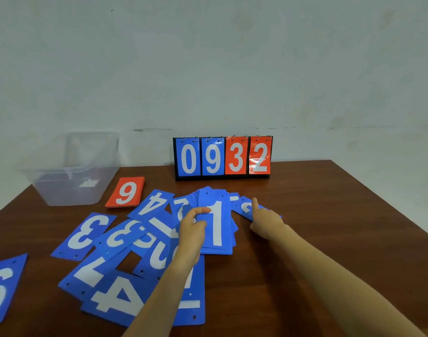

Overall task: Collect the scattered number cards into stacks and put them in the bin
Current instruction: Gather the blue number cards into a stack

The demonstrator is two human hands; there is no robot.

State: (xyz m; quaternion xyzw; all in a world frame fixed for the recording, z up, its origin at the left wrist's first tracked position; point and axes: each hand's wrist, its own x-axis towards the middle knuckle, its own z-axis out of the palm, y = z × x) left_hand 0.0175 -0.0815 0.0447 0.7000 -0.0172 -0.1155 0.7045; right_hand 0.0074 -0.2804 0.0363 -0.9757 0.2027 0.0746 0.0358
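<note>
Dark wooden table (329, 215), pale wall behind. I see the left hand (192, 229) gripping the left edge of the blue stack (216, 224), topped by a 1, mid-table. Just right of it, the right hand (266, 221) lays a stretched forefinger on a blue card (243, 206), its other fingers curled; I cannot tell whether it pinches. Scattered blue cards (106, 263) lie near left. The clear bin (69, 188) stands far left, with a red stack (125, 192) just beside it.

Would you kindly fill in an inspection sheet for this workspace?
Surface: brown wooden table.
Job's things: blue stack topped by 1; loose blue cards spread left; red stack topped by 9; clear bin far left.
Clutter: scoreboard showing 0932 at back.
Grippers: left hand grips the blue stack; right hand rests on a blue card, forefinger straight.
Cables: nothing seen.
Surroundings: pale wall.
</note>
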